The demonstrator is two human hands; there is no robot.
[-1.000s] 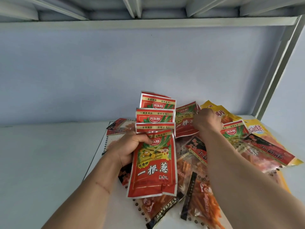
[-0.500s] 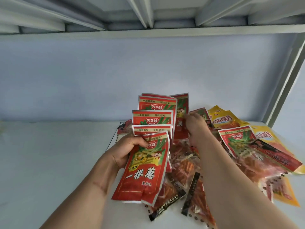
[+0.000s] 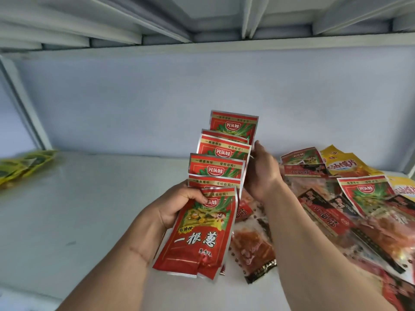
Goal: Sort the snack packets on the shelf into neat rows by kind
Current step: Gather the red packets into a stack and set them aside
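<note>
We see the left hand (image 3: 179,205) holding a fanned stack of red packets (image 3: 215,198) above the white shelf (image 3: 89,198), thumb curled over the front packet and fingers behind, so its grip is closed round the stack. The packets overlap like steps, the tops rising one behind another toward the back wall (image 3: 157,97). The right hand (image 3: 261,171) sits at the right edge of the fan, its fingers reaching behind the upper packets and touching them; we cannot tell whether that grip is closed on a packet or merely resting against it. To the right lies a loose pile of packets (image 3: 336,221) on the shelf: another red one (image 3: 363,194), dark-labelled clear ones with orange strips, and yellow ones (image 3: 341,164) at the back. At the far left edge of the shelf some yellow-green packets (image 3: 24,164) lie well apart from the rest.
</note>
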